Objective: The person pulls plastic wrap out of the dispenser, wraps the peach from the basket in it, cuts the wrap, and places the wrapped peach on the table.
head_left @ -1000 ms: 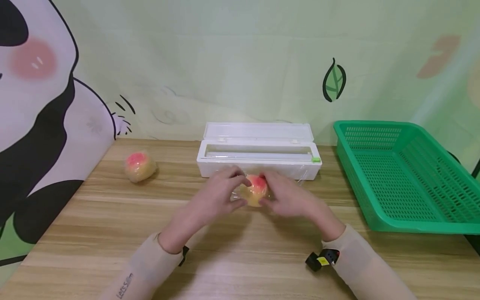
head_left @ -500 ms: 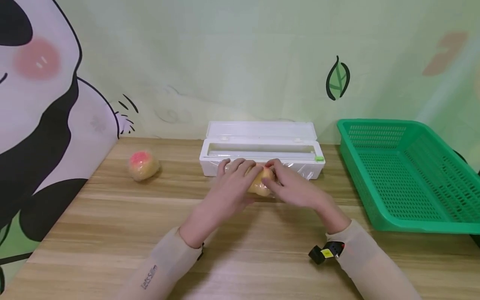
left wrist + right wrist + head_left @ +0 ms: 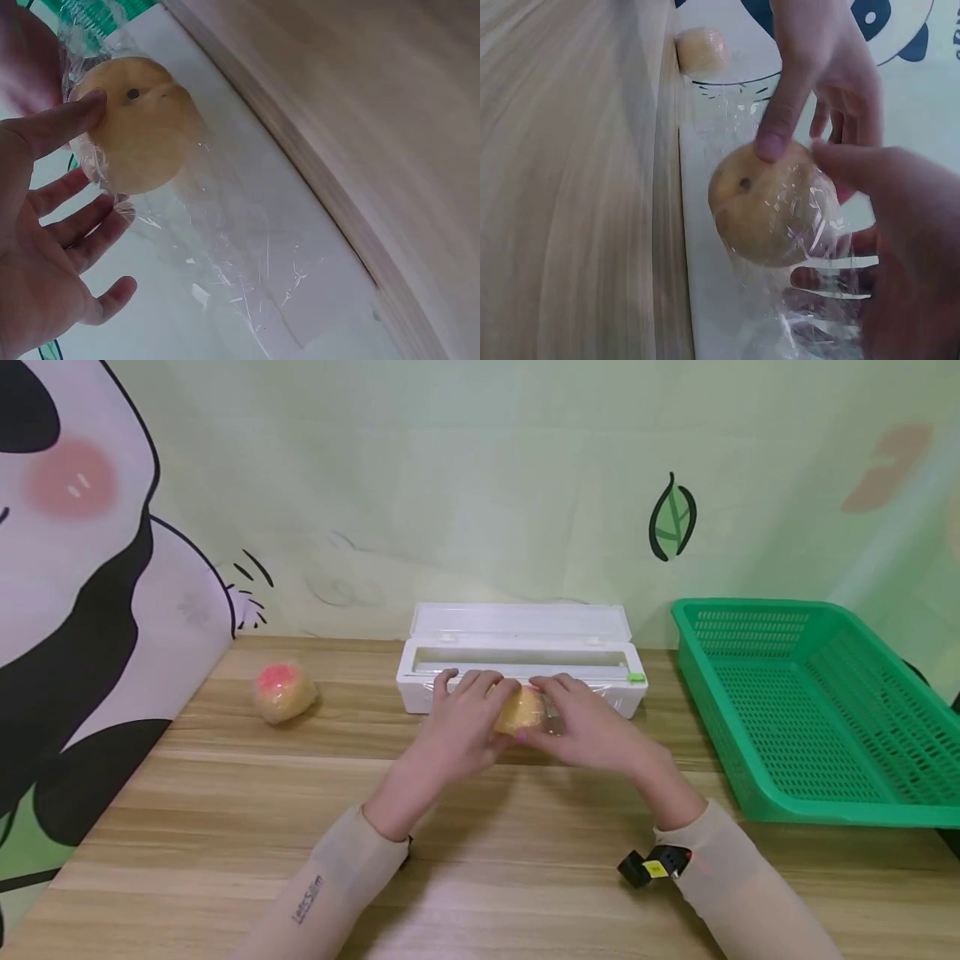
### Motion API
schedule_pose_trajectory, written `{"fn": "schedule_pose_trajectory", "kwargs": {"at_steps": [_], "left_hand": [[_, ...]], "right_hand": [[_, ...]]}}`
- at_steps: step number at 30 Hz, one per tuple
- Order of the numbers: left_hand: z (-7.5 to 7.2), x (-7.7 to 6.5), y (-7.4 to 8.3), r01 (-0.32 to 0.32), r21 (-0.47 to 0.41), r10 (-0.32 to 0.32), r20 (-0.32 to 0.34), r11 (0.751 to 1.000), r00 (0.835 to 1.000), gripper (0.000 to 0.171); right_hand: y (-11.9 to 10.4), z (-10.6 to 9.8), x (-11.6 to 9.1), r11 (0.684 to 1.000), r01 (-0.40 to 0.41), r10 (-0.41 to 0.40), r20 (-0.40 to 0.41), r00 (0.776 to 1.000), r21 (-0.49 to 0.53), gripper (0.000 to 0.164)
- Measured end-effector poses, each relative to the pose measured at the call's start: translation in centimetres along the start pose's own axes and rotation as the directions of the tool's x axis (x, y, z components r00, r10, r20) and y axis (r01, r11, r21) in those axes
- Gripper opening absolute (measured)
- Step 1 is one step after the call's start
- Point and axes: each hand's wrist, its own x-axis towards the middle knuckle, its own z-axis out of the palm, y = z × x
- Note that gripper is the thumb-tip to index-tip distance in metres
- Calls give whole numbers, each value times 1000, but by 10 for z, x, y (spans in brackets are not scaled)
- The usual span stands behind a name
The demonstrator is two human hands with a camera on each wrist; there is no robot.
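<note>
A yellow peach [image 3: 521, 712] with a pink patch is held up just in front of the white cling film box [image 3: 418, 697]. My left hand [image 3: 463, 725] grips it from the left, its thumb [image 3: 75, 120] on the underside beside a small dark hole. From the other side my right hand [image 3: 592, 727] holds it between thumb and fingers. Clear cling film [image 3: 795, 300] clings to the peach and trails off both sides, with right fingers [image 3: 817, 279] seen through it. The far face of the peach is hidden in the head view.
Another peach [image 3: 285, 695], wrapped in film, sits on the wooden table [image 3: 495, 877] at the left. The box lid [image 3: 521, 621] stands raised, with a green slider [image 3: 636, 677] on its cutter edge. A green basket [image 3: 862, 817] stands at the right.
Both hands have lifted the peach up and toward the box and tilted it, so its pink patch faces away. The left hand has moved in closer around it.
</note>
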Motion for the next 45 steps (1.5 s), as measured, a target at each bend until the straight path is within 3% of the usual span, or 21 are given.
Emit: {"fn": "schedule_pose_trajectory", "kwargs": {"at_steps": [4,11,17,26,32,41,45], "left_hand": [[-1,2,-2,23,-31,-24,-8,999,1000,64],[-2,4,-2,31,-64,-33,-36,997,999,55],[-4,5,-1,5,-78,-12,-93,997,996,57],[-4,5,8,-75,70,81,-92,995,992,66],[-5,9,12,-31,143,39,-53,989,998,77],[3,20,9,30,135,-17,-100,990,995,94],[4,24,7,49,108,-40,-89,993,995,99]], "right_hand": [[-4,0,0,993,-14,9,-48,999,-116,93],[1,0,2,996,25,-37,-157,987,-82,72],[6,-6,0,998,48,-55,-197,979,-43,67],[4,-9,0,999,17,-23,-193,981,-33,70],[5,-10,0,998,22,-36,-246,969,-60,59],[14,-14,-7,999,-41,34,-338,941,-15,61],[26,-17,-14,998,-37,23,-307,951,-40,63]]}}
